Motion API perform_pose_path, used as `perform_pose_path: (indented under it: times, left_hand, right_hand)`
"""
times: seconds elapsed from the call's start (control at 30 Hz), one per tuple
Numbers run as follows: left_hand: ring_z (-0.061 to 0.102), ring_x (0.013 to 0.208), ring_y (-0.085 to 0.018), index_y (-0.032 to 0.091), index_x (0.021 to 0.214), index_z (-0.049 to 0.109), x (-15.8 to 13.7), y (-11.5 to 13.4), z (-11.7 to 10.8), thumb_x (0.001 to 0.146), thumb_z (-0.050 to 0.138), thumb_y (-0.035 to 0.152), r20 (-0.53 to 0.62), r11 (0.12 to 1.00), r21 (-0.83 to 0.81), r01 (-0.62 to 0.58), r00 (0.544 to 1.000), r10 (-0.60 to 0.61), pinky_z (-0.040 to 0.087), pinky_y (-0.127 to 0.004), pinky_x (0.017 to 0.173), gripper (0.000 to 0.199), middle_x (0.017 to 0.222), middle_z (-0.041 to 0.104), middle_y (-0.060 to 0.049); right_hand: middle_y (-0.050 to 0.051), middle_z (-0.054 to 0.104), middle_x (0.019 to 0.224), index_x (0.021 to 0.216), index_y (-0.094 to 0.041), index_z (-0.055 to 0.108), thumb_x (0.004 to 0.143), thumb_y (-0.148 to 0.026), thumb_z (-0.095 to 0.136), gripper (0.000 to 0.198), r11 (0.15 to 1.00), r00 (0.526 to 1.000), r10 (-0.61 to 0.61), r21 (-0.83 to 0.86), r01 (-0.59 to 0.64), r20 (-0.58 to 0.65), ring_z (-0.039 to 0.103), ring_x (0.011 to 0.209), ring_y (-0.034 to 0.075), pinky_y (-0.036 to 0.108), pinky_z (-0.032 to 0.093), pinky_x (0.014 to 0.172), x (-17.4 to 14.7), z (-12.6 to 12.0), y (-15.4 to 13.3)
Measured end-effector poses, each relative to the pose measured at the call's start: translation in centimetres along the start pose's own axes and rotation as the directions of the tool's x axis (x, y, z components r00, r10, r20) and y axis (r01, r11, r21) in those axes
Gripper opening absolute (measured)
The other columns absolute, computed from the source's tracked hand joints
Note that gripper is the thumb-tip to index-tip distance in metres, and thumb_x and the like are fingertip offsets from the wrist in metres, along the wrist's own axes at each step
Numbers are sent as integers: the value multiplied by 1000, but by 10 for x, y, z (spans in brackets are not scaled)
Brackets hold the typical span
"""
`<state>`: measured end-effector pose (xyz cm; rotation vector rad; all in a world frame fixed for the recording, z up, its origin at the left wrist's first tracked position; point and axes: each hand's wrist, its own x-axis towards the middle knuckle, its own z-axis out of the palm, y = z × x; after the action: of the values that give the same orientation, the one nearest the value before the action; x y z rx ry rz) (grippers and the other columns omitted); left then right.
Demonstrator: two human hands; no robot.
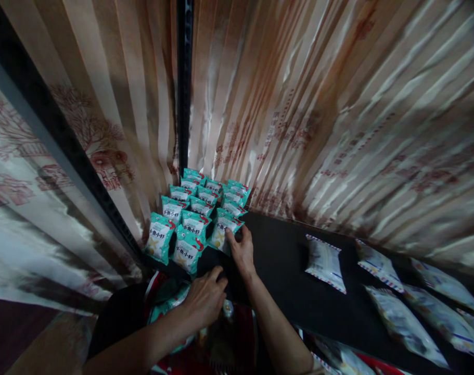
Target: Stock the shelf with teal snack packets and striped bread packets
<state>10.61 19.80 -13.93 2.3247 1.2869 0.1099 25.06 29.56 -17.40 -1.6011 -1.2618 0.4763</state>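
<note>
A: From the head view, where's the packet [222,232]?
B: On the shelf [278,255], nearer than the post [184,83] and a little to its right, at the near end of a row. Other teal packets [188,252] stand in rows between it and the post's foot.
A: And the hands?
B: The right hand [242,249] pinches the packet's right edge, thumb on the front, fingers behind. The left hand [206,299] is nearer than the post, low by the shelf's front edge, fingers curled; I can't tell whether it holds anything.
A: How would the packet handle?
B: Light, I'd judge, and soft, puffed like a pillow. The film may be slippery, and the contents could crush under a hard squeeze.
A: Best hold?
B: A side edge or the top seam, thumb opposite fingers, pressing gently. White packets [404,323] lie far right of the post.
</note>
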Motion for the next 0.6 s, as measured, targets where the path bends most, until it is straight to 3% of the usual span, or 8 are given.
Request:
perform_pose_path:
  times: [0.17,0.37,0.6]
  left_hand:
    - [36,132,-26,16,131,43,10,1,8,84,41,18,-181,993,-74,94,978,-106,40,-38,104,47,151,23,-13]
    - [11,141,-28,11,142,26,32,5,21,79,42,9,-299,976,-171,132,937,-179,30,-40,111,66,155,5,-15]
    - [3,141,-29,10,140,29,55,-3,40,77,41,6,-438,987,-107,119,885,-154,24,-47,114,65,154,7,-17]
  right_hand:
    - [12,57,123,125,-17,51,71,-57,58,67,991,997,53,121,-59,53,52,113,27,40,42,95,-5,0,-1]
    - [9,65,113,130,-18,48,74,-53,59,67,969,994,47,237,-70,102,57,109,27,40,45,92,7,1,-13]
    - [10,57,127,130,-18,48,78,-55,55,64,963,984,-2,267,-45,176,50,121,25,40,36,103,16,-2,-14]
